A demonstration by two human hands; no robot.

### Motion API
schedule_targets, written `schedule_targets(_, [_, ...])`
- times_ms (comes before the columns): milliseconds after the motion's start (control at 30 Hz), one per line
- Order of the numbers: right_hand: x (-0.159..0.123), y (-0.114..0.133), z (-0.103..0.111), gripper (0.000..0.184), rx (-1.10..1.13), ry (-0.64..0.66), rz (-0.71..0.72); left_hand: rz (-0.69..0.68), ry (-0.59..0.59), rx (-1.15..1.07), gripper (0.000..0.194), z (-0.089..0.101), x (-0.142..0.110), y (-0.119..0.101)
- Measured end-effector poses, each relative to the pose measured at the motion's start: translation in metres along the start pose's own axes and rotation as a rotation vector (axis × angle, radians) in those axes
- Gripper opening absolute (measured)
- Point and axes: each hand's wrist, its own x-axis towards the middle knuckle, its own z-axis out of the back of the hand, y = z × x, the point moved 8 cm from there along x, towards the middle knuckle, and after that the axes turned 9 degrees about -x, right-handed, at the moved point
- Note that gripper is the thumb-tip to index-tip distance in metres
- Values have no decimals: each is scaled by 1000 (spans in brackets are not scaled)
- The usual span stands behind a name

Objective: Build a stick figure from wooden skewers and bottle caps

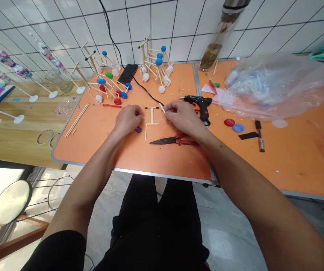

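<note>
Forearms Crossing Table Edge; Right Fingers Pinching Short Stick Beside Stick Frame

Left forearm and right forearm are reaching across the near edge of the orange table, bringing both hands to its middle. Stick frame is lying flat between the hands, its long axis running from the near edge toward the far edge, with a dark-tipped crossbar at the far end and a second crossbar partway along. Neither hand is clearly resting on it.

Right hand is holding short stick between thumb and forefinger, the fingers clamped on it, with its pale tip pointing left and away from the person, just beside the crossbar's right end. Left hand is lying just left of the frame, its fingers drawn together near the crossbar's left end. Whether they are gripping anything cannot be confirmed. The two hands are about equally near the frame.

Small blue clip is sitting under the left hand's edge. Red-handled long-nose pliers are lying toward the near edge, and black glue gun is standing just beyond the right hand. Finished stick models are occupying the far edge.
</note>
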Motion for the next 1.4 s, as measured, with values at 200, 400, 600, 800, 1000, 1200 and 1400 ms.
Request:
schedule_targets(200, [1, 1, 6, 24, -19, -29, 14, -240, 37, 510, 6, -10, -13, -29])
schedule_targets(400, [3, 2, 7, 26, -29, -42, 29, -406, 192, 726, 20, -51, -26, -38])
schedule_targets(600, [4, 0, 6, 27, -29, -46, 25, -361, 222, 772, 18, -56, -20, -32])
schedule_targets(800, [2, 2, 4, 24, -12, -35, 27, -341, 63, 602, 9, -41, -3, -37])
schedule_targets(1000, [-3, 7, 3, 20, 72, -96, 63, -87, 87, -236, 22, -50, -2, -37])
schedule_targets(1200, [0, 8, -1, 11, 130, -145, 112, -93, 23, -467, 32, -60, 5, -36])
schedule_targets(1400, [6, -13, 81, 9, -253, -351, 17, -129, -133, -587, 38, -33, 13, -32])
